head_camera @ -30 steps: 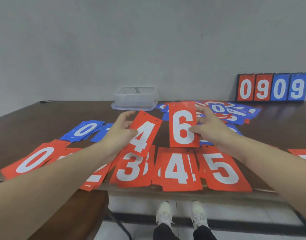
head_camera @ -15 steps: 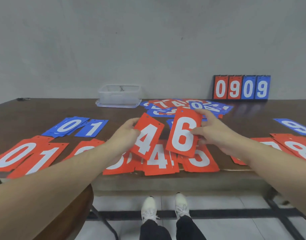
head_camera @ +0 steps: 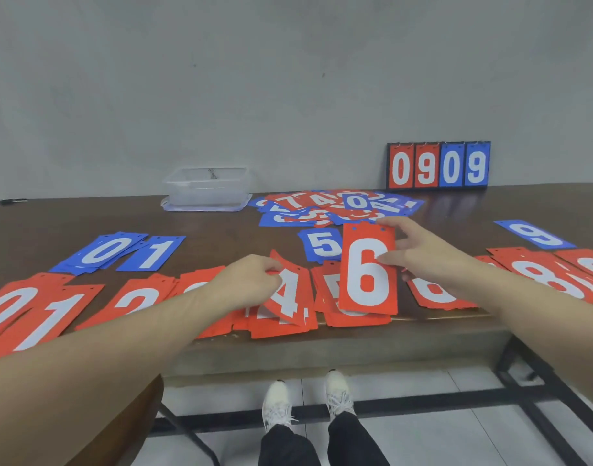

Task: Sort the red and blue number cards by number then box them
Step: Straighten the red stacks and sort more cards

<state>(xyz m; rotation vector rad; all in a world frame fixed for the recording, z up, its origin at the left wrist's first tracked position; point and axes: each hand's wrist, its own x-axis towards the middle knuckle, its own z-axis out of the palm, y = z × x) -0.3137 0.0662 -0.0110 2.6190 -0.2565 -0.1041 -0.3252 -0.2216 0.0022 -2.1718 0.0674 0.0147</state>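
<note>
- The left hand (head_camera: 251, 280) is pinching the red 4 card (head_camera: 290, 290), now lowered onto the near red 4 pile (head_camera: 281, 322).
- The right hand (head_camera: 419, 253) is gripping the red 6 card (head_camera: 367, 270), now upright, shifted right over the bench (head_camera: 221, 237).

Plain grey wall (head_camera: 221, 79) beyond the hands, dark brown table (head_camera: 69, 220) under them, pale tiled floor (head_camera: 439, 442) below, black table frame (head_camera: 530, 381) lower right.

From my remote seat I see a dark brown wooden table (head_camera: 221, 227) with a smooth, faintly reflective top, thin smooth plastic-looking red and blue number cards (head_camera: 367, 274) — and a clear, glossy plastic box (head_camera: 206, 188) set on its translucent lid.
</note>
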